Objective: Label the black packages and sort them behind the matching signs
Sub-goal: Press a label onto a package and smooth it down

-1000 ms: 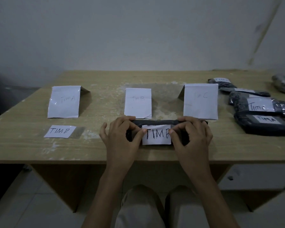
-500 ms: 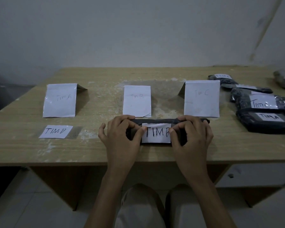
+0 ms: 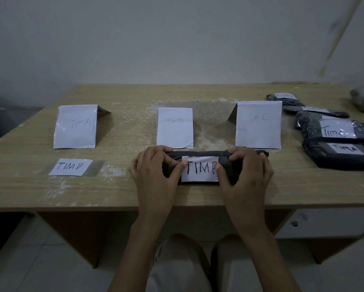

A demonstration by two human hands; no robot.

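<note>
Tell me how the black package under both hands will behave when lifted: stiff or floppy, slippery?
Probably floppy: the black package looks like a thin wrapped bundle whose ends bunch under the left hand and right hand. Likely light, since it lies low and flat. Its plastic-looking wrap may be slippery, so a grip at both ends seems safer; contents are hidden.

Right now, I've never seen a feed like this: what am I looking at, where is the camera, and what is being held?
No machine: a person's two bare hands, seen from a camera worn on their head, looking down at a wooden table. The left hand and right hand grip a black package, thumbs on its TIM B label. Behind stand the TIM A sign, TIM B sign, TIM C sign. A loose TIM B label lies left; labelled packages lie right.
</note>
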